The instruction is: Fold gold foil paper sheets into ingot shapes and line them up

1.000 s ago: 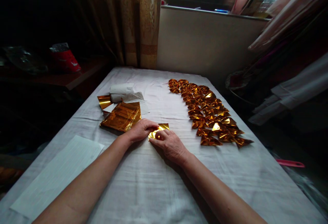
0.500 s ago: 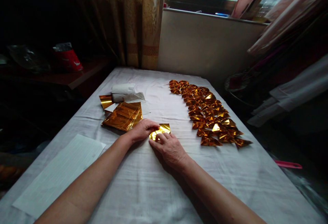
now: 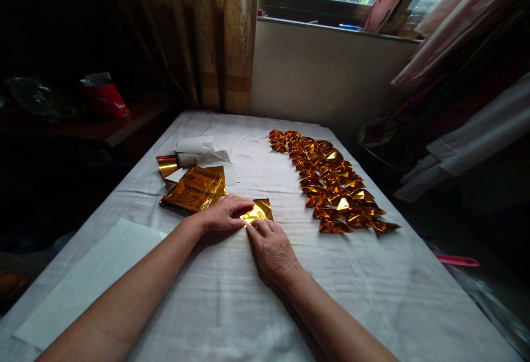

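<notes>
A white-clothed tabletop (image 3: 232, 296) carried rows of folded gold pieces (image 3: 331, 185) on the right and a stack of gold sheets (image 3: 194, 188) on the far left. At the middle lay one gold foil sheet (image 3: 259, 210). The left hand (image 3: 221, 214) pressed its left edge with flattened fingers; the right hand (image 3: 271, 249) pinned its near edge.
</notes>
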Demonstrator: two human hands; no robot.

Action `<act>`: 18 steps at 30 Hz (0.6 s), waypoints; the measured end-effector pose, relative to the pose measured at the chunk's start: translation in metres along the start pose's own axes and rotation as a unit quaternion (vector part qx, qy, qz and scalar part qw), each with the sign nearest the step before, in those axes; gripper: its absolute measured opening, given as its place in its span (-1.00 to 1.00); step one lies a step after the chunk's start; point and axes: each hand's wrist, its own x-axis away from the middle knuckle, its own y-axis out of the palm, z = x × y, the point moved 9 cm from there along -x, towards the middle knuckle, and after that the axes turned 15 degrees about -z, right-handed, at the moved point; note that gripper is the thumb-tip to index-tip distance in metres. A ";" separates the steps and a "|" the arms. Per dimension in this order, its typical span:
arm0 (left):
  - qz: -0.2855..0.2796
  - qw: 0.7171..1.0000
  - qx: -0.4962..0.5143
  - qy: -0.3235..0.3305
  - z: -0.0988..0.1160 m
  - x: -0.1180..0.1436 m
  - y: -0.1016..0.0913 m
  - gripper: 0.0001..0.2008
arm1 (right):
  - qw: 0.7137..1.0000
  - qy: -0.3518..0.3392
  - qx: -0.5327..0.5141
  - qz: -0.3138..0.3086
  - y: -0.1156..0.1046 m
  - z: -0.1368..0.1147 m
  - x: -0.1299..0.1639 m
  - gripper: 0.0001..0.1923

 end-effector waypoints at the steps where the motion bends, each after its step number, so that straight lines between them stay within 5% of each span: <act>1: 0.002 1.000 0.002 -0.002 0.000 0.001 0.000 -0.60 | 1.000 0.010 -0.001 0.003 -0.001 0.001 0.001 -0.73; 18: -0.017 1.000 -0.020 -0.014 0.001 -0.001 0.003 -0.51 | 0.987 0.153 0.030 0.035 -0.008 0.041 0.028 -0.71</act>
